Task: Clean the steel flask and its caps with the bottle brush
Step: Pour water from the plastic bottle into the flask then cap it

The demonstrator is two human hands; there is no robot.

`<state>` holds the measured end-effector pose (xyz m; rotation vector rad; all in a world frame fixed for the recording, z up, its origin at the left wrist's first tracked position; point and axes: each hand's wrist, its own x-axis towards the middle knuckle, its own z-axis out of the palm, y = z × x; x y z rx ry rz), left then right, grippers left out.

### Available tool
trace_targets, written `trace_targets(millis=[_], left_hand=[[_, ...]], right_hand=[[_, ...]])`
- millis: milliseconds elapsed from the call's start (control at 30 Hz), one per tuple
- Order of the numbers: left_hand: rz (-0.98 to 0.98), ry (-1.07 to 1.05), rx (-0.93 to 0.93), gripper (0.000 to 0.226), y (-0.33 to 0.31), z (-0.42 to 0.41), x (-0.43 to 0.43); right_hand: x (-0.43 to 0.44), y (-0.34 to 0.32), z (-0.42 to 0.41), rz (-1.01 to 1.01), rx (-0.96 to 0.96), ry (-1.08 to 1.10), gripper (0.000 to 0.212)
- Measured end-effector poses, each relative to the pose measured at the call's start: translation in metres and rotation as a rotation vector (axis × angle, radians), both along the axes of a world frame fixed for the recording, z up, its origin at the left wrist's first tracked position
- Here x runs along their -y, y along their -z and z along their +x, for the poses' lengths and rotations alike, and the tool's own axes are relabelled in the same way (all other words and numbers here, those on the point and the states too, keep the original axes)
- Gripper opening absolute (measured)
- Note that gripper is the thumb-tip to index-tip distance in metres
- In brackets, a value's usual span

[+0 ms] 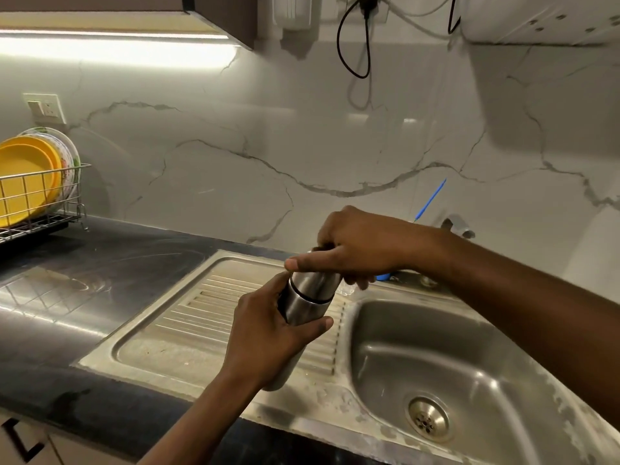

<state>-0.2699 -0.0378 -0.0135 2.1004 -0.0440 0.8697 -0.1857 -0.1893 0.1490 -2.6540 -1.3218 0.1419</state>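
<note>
A steel flask (303, 308) is held tilted above the sink's ribbed drainboard (188, 317). My left hand (268, 333) grips the flask's body from below. My right hand (355, 245) is curled over the steel cap (313, 285) at the flask's top, thumb pointing left along its edge. A thin blue handle (431, 199), perhaps the bottle brush, leans against the wall behind my right hand; its lower end is hidden.
The steel sink bowl (436, 357) with its drain (427, 419) lies at the right, the tap (458, 224) behind it. A wire dish rack (40, 203) with yellow plates stands at the far left on the dark counter (84, 260). Black cables hang on the wall.
</note>
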Motion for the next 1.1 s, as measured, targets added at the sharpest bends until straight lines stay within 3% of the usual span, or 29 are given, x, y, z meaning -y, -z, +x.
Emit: trace_targets(millis=[100, 167, 233, 333, 433, 567, 633, 700, 800, 1100], left_hand=[[0.009, 0.006, -0.019, 0.067, 0.002, 0.001, 0.001], [0.002, 0.011, -0.020, 0.067, 0.002, 0.001, 0.001], [-0.001, 0.017, -0.017, 0.067, 0.002, 0.001, 0.000], [-0.001, 0.022, -0.013, 0.070, 0.000, 0.000, 0.002], [0.013, 0.007, -0.001, 0.073, -0.001, 0.001, 0.004], [0.033, 0.000, -0.004, 0.071, -0.002, 0.001, 0.005], [0.025, 0.003, -0.010, 0.070, -0.001, 0.001, 0.003], [0.010, 0.007, -0.004, 0.069, 0.000, 0.000, 0.001], [0.010, 0.005, -0.008, 0.071, -0.002, 0.000, 0.000], [0.041, 0.010, -0.006, 0.062, -0.001, -0.001, 0.005]], right_hand=[[-0.003, 0.005, -0.003, -0.066, 0.128, 0.088, 0.077], [0.001, 0.002, 0.001, -0.047, 0.202, 0.032, 0.070], [0.009, -0.009, 0.002, -0.046, 0.098, -0.108, 0.057], [0.017, -0.015, 0.004, -0.041, -0.005, -0.261, 0.059], [0.015, -0.005, 0.005, 0.083, 0.031, -0.158, 0.047], [0.006, 0.009, 0.005, 0.044, 0.163, 0.024, 0.074], [0.009, 0.007, 0.007, 0.026, 0.227, -0.022, 0.070], [0.017, -0.003, 0.007, 0.012, 0.109, -0.145, 0.055], [0.024, -0.007, 0.010, -0.017, -0.029, -0.303, 0.064], [0.013, 0.024, 0.002, 0.090, 0.282, -0.098, 0.048]])
